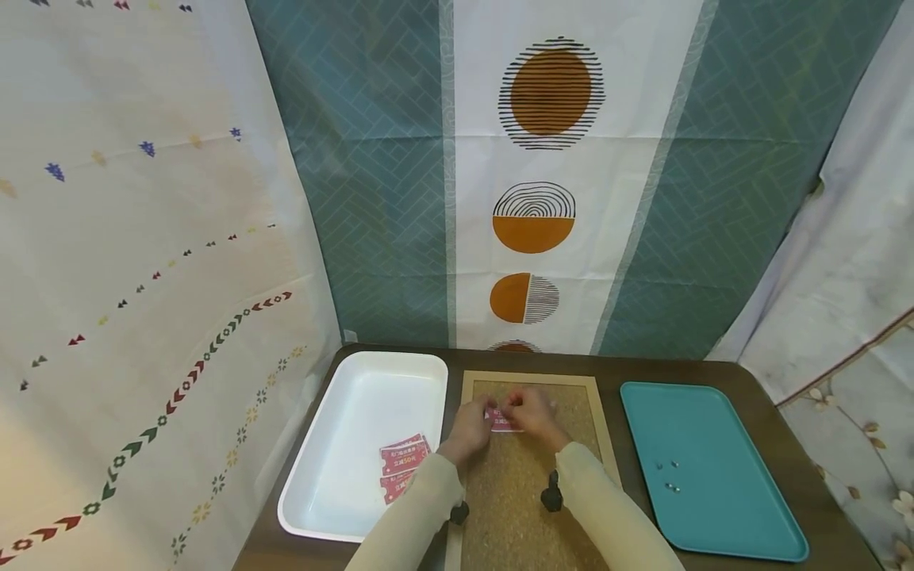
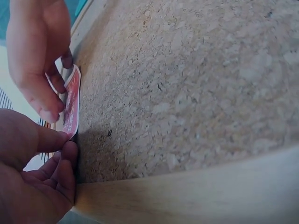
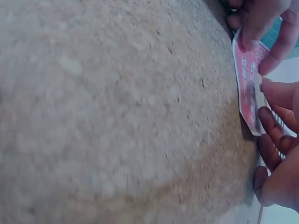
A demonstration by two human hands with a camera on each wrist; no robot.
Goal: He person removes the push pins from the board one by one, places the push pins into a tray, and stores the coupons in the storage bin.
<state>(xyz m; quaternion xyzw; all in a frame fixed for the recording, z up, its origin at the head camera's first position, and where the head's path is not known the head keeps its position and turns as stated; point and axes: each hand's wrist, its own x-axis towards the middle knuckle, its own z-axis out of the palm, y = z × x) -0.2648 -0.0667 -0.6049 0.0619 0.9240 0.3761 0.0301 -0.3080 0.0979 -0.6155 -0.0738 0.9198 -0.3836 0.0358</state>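
A red-and-white paper coupon [image 1: 505, 420] lies against the cork board [image 1: 514, 492] near its far end, with one edge slightly lifted. My left hand [image 1: 470, 428] pinches the coupon's left end between thumb and fingers, as the left wrist view shows at its corner [image 2: 71, 133]. My right hand [image 1: 531, 412] is over the coupon's right part, fingers bent. At its thumb tip in the right wrist view is a small silver pin [image 3: 260, 87], mostly hidden by the fingers. Both hands partly cover the coupon in the head view.
To the left, a white tray [image 1: 357, 428] holds several more red coupons [image 1: 405, 457]. A teal tray [image 1: 721, 476] on the right carries several tiny shiny metal pieces [image 1: 671, 487]. The board's wooden frame [image 1: 607, 444] lies on a dark brown table [image 1: 831, 523], with curtains around it.
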